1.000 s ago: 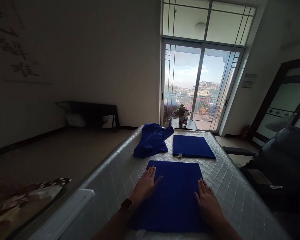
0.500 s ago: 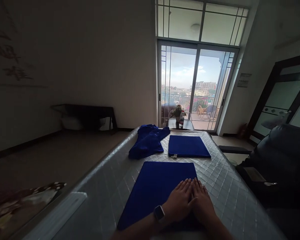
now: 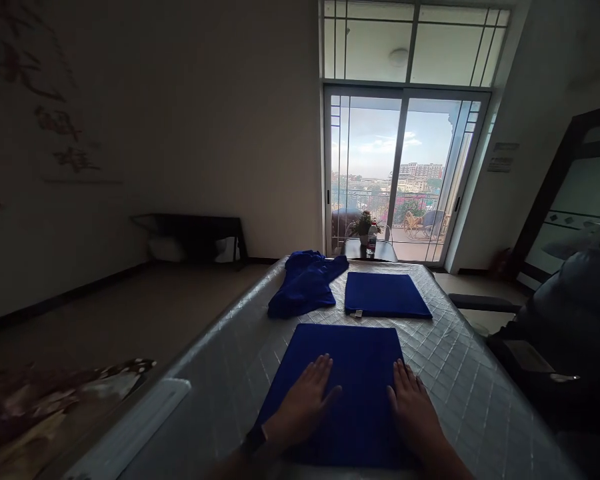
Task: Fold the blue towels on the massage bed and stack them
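Note:
A flat blue fabric piece, folded into a square (image 3: 355, 387), lies in front of me on a shiny quilted silver cover (image 3: 455, 373). My left hand (image 3: 307, 397) rests over its left part, fingers stretched out. At its right edge lies my right hand (image 3: 413, 397), flat with the fingers extended. Beyond it sits a second flat blue square (image 3: 387, 294) with a small white tag at its near edge. To the left of that one is a crumpled blue cloth (image 3: 305, 283). Neither hand holds anything.
A small dark table (image 3: 369, 251) with a potted plant and a bottle (image 3: 373, 238) stands beyond the far end, before glass sliding doors. On the right is a dark armchair (image 3: 570, 320). Patterned cloth (image 3: 70, 413) lies low at the left.
My hands were side by side at the right part of the near blue square. The left hand has moved left across it; the right stays near the right edge. The view has shifted slightly.

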{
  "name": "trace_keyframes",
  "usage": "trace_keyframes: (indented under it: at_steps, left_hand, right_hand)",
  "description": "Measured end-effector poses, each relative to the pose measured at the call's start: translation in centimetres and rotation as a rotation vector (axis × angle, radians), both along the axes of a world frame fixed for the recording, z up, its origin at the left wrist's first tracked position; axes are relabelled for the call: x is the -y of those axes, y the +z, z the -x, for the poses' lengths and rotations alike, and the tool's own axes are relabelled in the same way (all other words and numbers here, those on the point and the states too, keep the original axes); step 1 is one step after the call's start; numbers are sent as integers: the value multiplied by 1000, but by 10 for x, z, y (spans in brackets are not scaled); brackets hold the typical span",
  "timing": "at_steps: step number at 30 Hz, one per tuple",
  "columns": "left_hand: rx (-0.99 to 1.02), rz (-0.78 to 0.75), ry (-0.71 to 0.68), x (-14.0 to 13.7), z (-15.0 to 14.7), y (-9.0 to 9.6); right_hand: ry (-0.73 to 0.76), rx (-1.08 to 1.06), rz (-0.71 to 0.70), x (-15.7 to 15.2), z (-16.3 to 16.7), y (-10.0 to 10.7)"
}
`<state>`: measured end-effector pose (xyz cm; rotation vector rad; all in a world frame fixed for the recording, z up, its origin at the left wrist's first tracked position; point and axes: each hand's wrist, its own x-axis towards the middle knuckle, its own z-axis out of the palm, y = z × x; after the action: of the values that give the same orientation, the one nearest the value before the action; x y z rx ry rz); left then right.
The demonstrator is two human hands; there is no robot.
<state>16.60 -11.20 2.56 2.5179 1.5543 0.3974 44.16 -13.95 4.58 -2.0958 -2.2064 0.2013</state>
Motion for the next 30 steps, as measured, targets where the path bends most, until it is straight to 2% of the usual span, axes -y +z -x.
trace_keyframes:
  at_steps: [3, 6, 10, 14, 18, 22, 24, 26, 30]
  left_hand:
    - [0, -13, 107, 7, 36, -6]
    - [18, -41, 147, 13, 51, -10]
    - [27, -27, 147, 14, 49, -9]
    - [33, -31, 153, 11, 46, -10]
    - [36, -31, 150, 10, 47, -12]
    - [14, 38, 186, 12, 46, -2]
    - [11, 35, 196, 13, 35, 8]
    - [19, 1, 139, 16, 11, 17]
    - [43, -23, -181, 27, -66, 22]
  right_hand:
    - [22, -29, 4, 0, -5, 0]
    - [26, -45, 22, 0, -8, 1]
    - [19, -12, 22, 5, -8, 6]
    - [5, 19, -8, 24, -8, 4]
    - [-4, 28, 63, 48, -7, -2]
    - [-4, 20, 91, 59, -4, -7]
    - [-11, 14, 83, 60, -3, -9]
    - [-16, 10, 76, 59, -3, -10]
    - [-16, 19, 92, 57, -4, -10]
